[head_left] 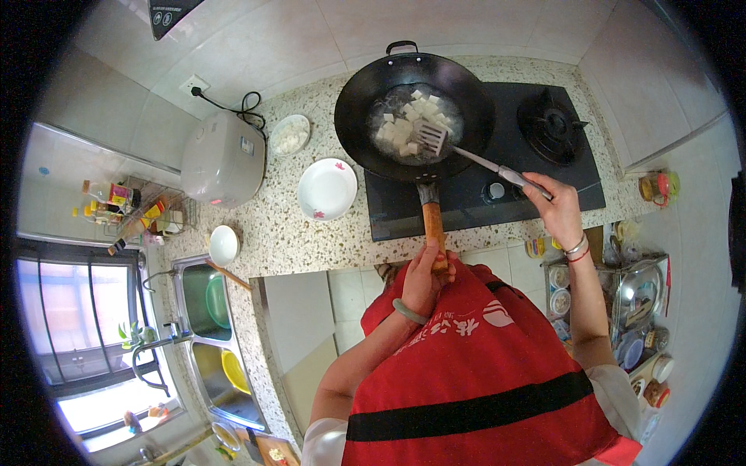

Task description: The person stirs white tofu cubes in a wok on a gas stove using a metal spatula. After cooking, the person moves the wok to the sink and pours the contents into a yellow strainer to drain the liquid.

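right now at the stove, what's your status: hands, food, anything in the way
Left hand grips brown wooden wok handle; right hand holds slotted metal spatula. Small white cubes inside round black wok. White flowered plate alongside, not blocking.

Left, far: grey rice cooker (224,159); black plug (196,92) in wall socket (189,83) beyond it. Farther left: wire rack (175,210) with bottles (116,194). Nearer: white bowl (224,246) beside double sink (211,342); green basin (217,301) in far compartment, yellow basin (233,371) in near compartment. Curved tap (159,342) left of sink, barred window (109,299) beyond. Right, near: red-lidded jar (657,396) beside white-lidded jar (663,367).
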The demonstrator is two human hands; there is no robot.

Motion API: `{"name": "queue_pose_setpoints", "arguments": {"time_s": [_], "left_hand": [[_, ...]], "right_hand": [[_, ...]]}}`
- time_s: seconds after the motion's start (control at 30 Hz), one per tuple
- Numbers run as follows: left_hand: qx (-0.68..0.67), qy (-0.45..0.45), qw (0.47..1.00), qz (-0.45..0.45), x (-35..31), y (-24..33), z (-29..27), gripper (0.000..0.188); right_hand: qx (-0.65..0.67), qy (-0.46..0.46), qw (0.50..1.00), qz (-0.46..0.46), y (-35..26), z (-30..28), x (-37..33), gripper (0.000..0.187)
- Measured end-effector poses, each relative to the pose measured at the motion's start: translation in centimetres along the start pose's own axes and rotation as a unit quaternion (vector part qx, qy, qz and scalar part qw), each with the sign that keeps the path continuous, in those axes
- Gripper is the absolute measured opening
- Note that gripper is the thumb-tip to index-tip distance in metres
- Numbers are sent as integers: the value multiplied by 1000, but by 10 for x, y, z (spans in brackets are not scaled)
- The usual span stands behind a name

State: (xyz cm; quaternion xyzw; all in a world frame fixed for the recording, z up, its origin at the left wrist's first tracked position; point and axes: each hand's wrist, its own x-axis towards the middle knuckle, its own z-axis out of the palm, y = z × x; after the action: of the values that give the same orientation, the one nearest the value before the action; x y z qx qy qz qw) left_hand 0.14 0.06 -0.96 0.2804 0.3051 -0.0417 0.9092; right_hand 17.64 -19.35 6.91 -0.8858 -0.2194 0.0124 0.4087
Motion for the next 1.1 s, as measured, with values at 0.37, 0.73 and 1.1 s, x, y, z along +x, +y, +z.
{"name": "queue_pose_setpoints", "arguments": {"time_s": [0.37, 0.73, 1.1], "left_hand": [[-4, -12, 1000, -1, 1, -1, -3, 28], [-1, -8, 1000, 0, -1, 2, 0, 27], [12, 9, 1000, -7, 1, -2, -3, 42]], "right_hand": [[207, -22, 967, 149, 4, -7, 9, 24], [-55, 109, 992, -45, -23, -24, 11, 24], [-97, 131, 983, -79, -21, -4, 22, 19]]}}
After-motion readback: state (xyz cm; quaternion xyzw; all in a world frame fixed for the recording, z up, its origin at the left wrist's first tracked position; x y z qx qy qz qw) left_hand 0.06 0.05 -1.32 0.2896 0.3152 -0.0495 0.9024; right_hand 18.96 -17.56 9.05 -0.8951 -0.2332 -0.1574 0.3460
